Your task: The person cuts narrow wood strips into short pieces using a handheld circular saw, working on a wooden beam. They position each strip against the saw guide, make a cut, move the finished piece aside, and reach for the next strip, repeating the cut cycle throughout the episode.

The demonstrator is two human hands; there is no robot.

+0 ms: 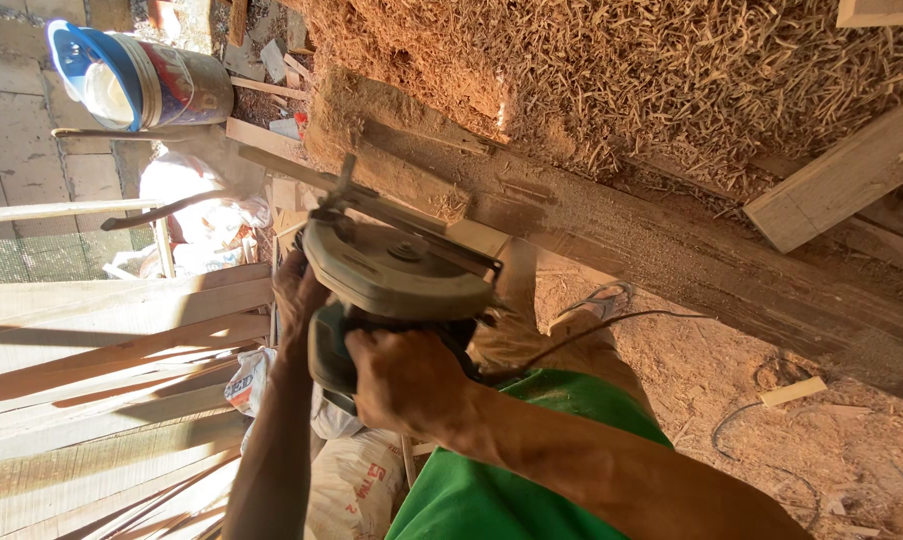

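Circular saw (397, 270) gripped by both: right hand (407, 380) closed on rear handle, left hand (297, 295) closed on side. Base best kept flat on wooden beam (672, 250); cord (612, 320) kept behind.

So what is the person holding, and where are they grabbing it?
A circular saw. The right hand grips its rear handle; the left hand holds its side, though the exact grip there is hidden.

We are seeing one circular saw (392, 275) lying under two hands. Beside the saw, one long beam (672, 250) is running; above the saw one bucket (147, 80); below it two sacks (347, 480).
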